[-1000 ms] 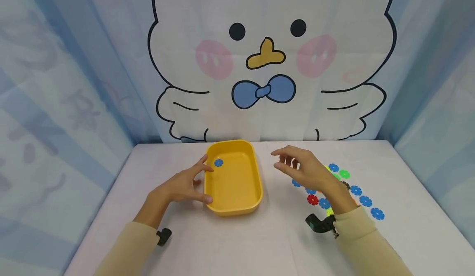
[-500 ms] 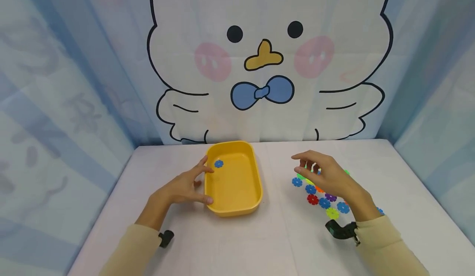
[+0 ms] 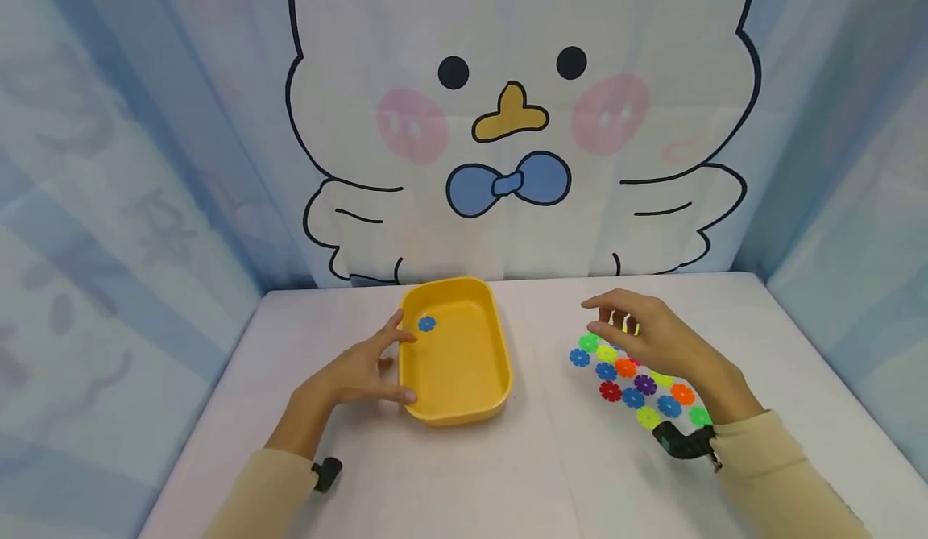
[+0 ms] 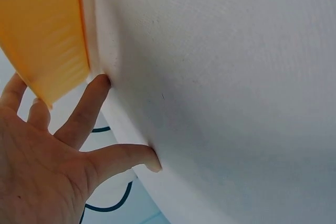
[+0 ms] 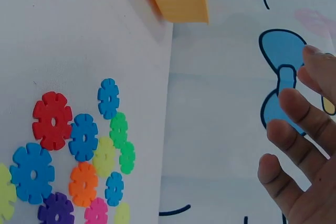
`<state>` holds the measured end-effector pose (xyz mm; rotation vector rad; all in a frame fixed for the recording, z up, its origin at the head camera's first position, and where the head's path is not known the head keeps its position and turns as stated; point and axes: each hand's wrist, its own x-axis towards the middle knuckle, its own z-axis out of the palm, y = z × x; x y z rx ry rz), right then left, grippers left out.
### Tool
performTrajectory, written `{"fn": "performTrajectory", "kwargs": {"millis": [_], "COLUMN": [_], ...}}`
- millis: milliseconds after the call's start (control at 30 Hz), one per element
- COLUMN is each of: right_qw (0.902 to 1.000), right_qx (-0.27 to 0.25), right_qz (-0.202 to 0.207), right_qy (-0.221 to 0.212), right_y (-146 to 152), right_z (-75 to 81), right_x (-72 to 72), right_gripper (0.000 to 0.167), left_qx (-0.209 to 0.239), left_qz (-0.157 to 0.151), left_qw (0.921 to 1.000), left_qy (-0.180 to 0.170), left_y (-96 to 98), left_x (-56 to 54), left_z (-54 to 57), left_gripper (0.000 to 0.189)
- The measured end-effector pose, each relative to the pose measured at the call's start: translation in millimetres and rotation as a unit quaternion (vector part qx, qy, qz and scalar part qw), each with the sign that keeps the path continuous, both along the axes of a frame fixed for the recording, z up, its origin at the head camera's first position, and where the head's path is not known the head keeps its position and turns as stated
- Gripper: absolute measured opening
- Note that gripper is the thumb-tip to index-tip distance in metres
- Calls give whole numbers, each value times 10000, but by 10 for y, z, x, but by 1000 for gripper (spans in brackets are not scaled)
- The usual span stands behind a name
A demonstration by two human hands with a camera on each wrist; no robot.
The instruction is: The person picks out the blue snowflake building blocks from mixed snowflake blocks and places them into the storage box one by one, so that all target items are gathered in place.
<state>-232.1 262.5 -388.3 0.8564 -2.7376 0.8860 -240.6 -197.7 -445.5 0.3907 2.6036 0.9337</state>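
In the head view a yellow tray [image 3: 453,362] stands left of the table's middle, with a blue flower-shaped plastic disc [image 3: 427,324] inside. My left hand [image 3: 355,371] rests against its left side, fingers spread, a fingertip and the thumb reaching the rim. The left wrist view shows those fingers beside the tray's yellow wall [image 4: 42,30]. Above the far part of several colourful notched discs [image 3: 645,384] hovers my right hand [image 3: 645,329], fingers loosely bent. Nothing shows between its fingers in the right wrist view. Hand and forearm hide some discs.
A white-covered table [image 3: 464,483] lies under everything. Behind it hangs a cloth backdrop [image 3: 507,233] with a cartoon bird, and pale blue curtains [image 3: 123,241] flank the sides. Small dark devices [image 3: 685,442] sit at both wrists.
My right hand has moved right, from beside the tray to over the discs. The left hand stays at the tray's side. The view has tilted slightly.
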Motion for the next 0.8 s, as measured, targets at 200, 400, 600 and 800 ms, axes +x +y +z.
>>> {"fn": "performTrajectory", "kwargs": {"millis": [200, 400, 600, 800], "right_qw": [9995, 9977, 9952, 9935], "right_qx": [19, 29, 80, 27], "right_qz": [-58, -111, -137, -136], "right_qy": [296, 667, 970, 1133], "right_y": [86, 198, 304, 417], "right_z": [50, 66, 77, 55], "right_x": [60, 171, 267, 362], "right_gripper": [36, 38, 43, 48], "left_qx": [-53, -107, -146, -32], "left_qz": [-65, -94, -13, -14], "left_qw": [9999, 9998, 9998, 10000], "left_qy": [106, 150, 107, -3], "left_y": [3, 26, 31, 28], "left_x": [30, -6, -23, -10], "left_z": [9, 54, 55, 12], "left_gripper": [93, 92, 92, 90]}}
